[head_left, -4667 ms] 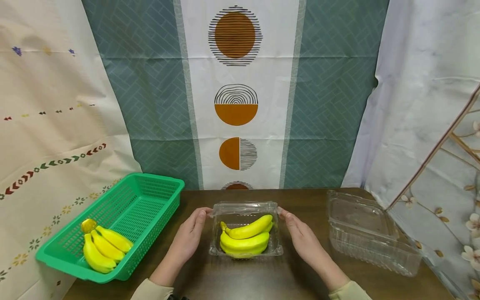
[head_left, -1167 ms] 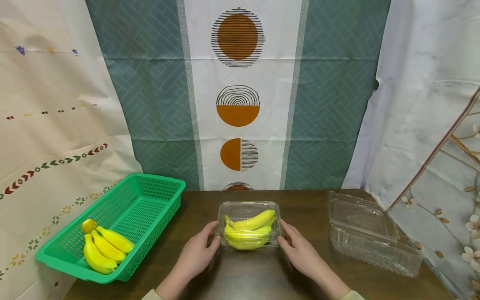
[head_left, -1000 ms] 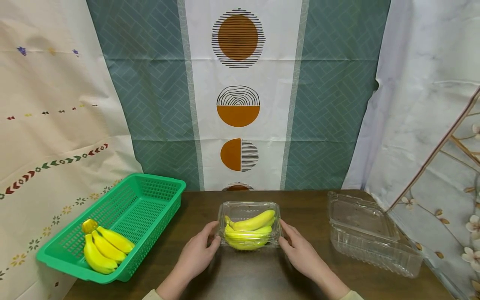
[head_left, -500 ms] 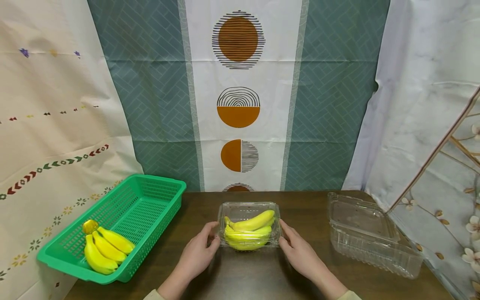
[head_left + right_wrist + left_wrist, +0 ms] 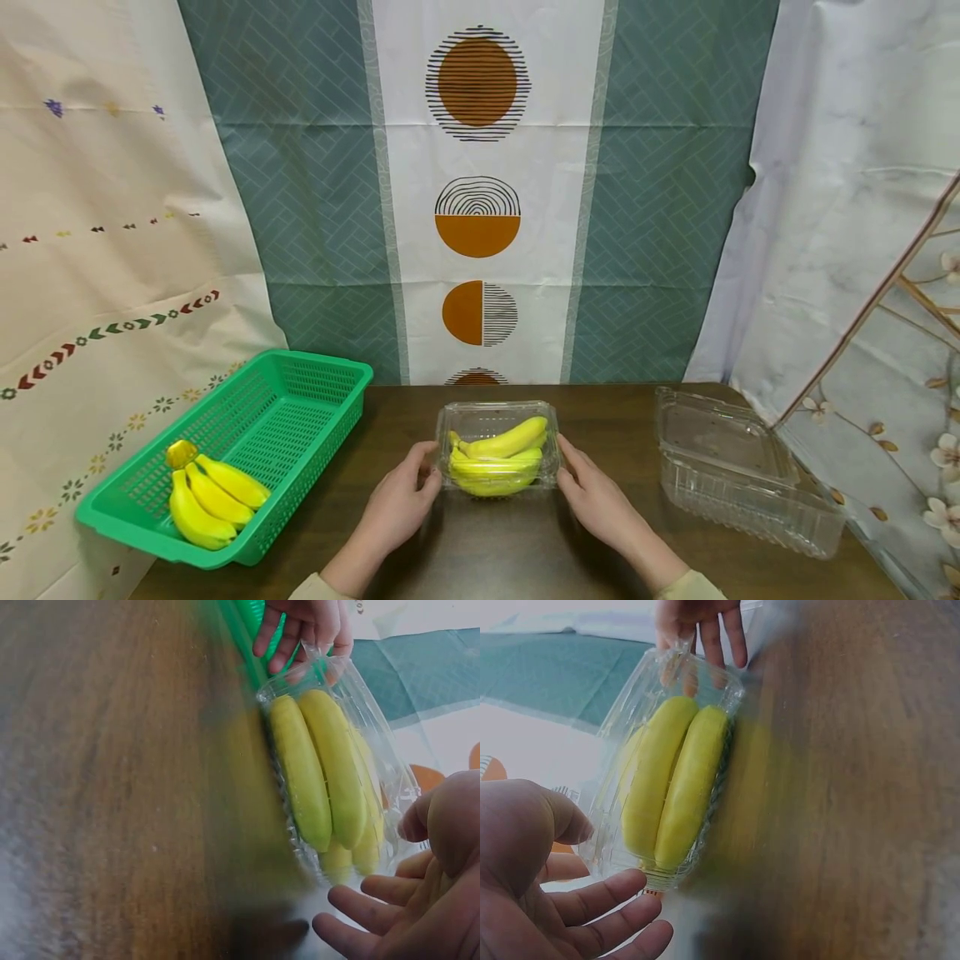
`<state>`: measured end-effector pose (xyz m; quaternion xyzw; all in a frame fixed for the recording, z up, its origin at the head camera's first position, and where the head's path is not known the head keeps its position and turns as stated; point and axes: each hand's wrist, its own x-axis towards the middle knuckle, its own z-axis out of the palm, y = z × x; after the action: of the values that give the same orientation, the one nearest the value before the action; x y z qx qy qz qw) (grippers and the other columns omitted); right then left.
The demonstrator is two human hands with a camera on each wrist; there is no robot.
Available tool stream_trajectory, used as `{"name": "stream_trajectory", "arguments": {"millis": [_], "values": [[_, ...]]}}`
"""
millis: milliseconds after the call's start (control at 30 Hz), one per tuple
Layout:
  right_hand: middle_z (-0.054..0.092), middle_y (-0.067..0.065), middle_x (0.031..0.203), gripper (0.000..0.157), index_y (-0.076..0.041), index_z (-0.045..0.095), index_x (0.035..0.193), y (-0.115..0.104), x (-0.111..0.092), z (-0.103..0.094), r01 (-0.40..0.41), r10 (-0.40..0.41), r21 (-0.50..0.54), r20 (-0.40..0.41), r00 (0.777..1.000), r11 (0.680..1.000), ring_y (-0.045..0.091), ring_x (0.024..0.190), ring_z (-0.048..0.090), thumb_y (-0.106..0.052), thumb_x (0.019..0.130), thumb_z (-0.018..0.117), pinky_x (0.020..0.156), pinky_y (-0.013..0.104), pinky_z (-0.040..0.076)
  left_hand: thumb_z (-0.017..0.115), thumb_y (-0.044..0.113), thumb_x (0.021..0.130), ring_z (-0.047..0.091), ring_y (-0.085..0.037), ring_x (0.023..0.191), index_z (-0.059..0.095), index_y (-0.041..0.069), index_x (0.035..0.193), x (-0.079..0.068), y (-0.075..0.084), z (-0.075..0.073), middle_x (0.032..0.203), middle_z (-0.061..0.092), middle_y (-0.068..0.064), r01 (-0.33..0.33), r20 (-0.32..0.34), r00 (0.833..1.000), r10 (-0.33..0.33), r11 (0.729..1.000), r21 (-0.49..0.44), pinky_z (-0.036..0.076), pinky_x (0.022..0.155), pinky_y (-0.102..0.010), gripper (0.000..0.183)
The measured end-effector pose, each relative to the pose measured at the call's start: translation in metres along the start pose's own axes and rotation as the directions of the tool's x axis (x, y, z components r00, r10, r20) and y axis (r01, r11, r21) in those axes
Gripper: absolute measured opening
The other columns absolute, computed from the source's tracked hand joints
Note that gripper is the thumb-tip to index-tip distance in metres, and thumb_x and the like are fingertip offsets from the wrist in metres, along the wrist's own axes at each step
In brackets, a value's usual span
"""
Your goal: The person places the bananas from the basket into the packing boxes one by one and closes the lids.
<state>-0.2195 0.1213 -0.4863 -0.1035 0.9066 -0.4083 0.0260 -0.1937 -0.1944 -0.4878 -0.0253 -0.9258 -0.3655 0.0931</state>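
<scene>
Okay, clear box (image 5: 480, 427) is at the middle of the table (image 5: 495, 558), bananas (image 5: 495, 481) inside; can't tell if its base touches down. Left hand (image 5: 399, 502) and right hand (image 5: 598, 503) each pinch one end, thumb and forefinger. Risks: squeezing hard could bow the thin plastic and pop the lid (image 5: 498, 407) if not fully snapped (can't tell). Uneven lift could tilt it, sliding the bananas endwise.

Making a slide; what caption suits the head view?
Left hand and right hand flank a clear container of bananas, between a green basket and a clear box.
</scene>
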Motion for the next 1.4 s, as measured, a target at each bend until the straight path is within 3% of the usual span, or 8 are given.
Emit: {"name": "stream_trajectory", "arguments": {"millis": [633,733,800,1000,1133,1267,1333,1400], "values": [[0.035,0.022,0.175,0.062,-0.017,0.031,0.176,0.005,0.024,0.002,-0.036,0.037,0.041,-0.019,0.999,0.999,0.047,0.161,0.03,-0.027,0.117,0.046,0.123,0.072,0.031,0.066,0.016,0.107,0.062,-0.015,0.085,0.059,0.011,0.148,0.019,0.001,0.009,0.106,0.073,0.001,0.016,-0.024,1.0,-0.018,0.998,-0.065,0.053,0.078,-0.042,0.042],[0.039,0.023,0.173,0.063,-0.015,0.03,0.176,0.006,0.026,0.002,-0.041,0.042,0.051,-0.026,0.999,0.998,0.048,0.162,0.028,-0.027,0.116,0.046,0.124,0.073,0.028,0.065,0.017,0.107,0.063,-0.016,0.086,0.054,0.008,0.154,0.02,0.001,0.011,0.107,0.072,0.0,0.032,-0.021,0.999,-0.034,0.995,-0.098,0.054,0.079,-0.043,0.049],[0.044,0.025,0.17,0.063,-0.011,0.032,0.175,0.006,0.026,0.001,-0.039,0.041,0.05,-0.032,0.999,0.998,0.048,0.16,0.034,-0.027,0.116,0.047,0.123,0.072,0.031,0.064,0.02,0.108,0.064,-0.017,0.087,0.051,0.005,0.156,0.021,-0.001,0.013,0.109,0.073,-0.001,0.036,-0.028,0.999,-0.039,0.993,-0.115,0.054,0.08,-0.045,0.052],[0.057,0.025,0.158,0.061,-0.004,0.041,0.17,0.005,0.027,0.001,-0.033,0.035,0.033,-0.056,0.998,0.999,0.044,0.143,0.057,-0.026,0.114,0.05,0.113,0.066,0.046,0.059,0.028,0.109,0.061,-0.016,0.08,0.055,-0.001,0.149,0.02,-0.011,0.018,0.101,0.071,-0.001,-0.025,-0.073,0.997,0.016,0.993,-0.118,0.051,0.071,-0.041,0.05],[0.062,0.023,0.153,0.06,-0.005,0.043,0.169,0.005,0.028,0.001,-0.042,0.043,0.019,-0.067,0.997,0.999,0.039,0.135,0.063,-0.026,0.113,0.051,0.106,0.063,0.051,0.062,0.024,0.107,0.058,-0.016,0.074,0.059,0.002,0.147,0.019,-0.004,0.015,0.094,0.066,0.001,0.037,-0.046,0.998,-0.043,0.991,-0.125,0.049,0.068,-0.038,0.046],[0.075,0.013,0.114,0.061,-0.008,0.04,0.17,0.004,0.028,0.002,-0.073,0.075,0.048,-0.05,0.996,0.996,0.029,0.092,0.07,-0.025,0.113,0.05,0.077,0.048,0.054,0.062,0.019,0.107,0.057,-0.015,0.07,0.057,0.003,0.151,0.018,0.001,0.014,0.088,0.064,0.003,0.077,-0.017,0.997,-0.08,0.989,-0.13,0.049,0.066,-0.037,0.046],[0.071,0.007,0.093,0.062,-0.008,0.039,0.171,0.004,0.028,0.003,-0.082,0.085,0.074,-0.038,0.996,0.994,0.023,0.073,0.062,-0.023,0.112,0.049,0.066,0.041,0.047,0.062,0.018,0.107,0.057,-0.014,0.069,0.056,0.003,0.152,0.018,0.002,0.014,0.085,0.064,0.004,0.08,-0.012,0.997,-0.082,0.988,-0.135,0.049,0.066,-0.037,0.047],[0.066,0.003,0.081,0.063,-0.007,0.037,0.171,0.004,0.029,0.004,-0.081,0.084,0.098,-0.029,0.996,0.992,0.021,0.065,0.056,-0.021,0.111,0.049,0.062,0.038,0.043,0.061,0.017,0.107,0.057,-0.014,0.068,0.055,0.003,0.152,0.018,0.002,0.014,0.082,0.064,0.005,0.078,-0.01,0.997,-0.08,0.986,-0.145,0.049,0.066,-0.037,0.048]]}}
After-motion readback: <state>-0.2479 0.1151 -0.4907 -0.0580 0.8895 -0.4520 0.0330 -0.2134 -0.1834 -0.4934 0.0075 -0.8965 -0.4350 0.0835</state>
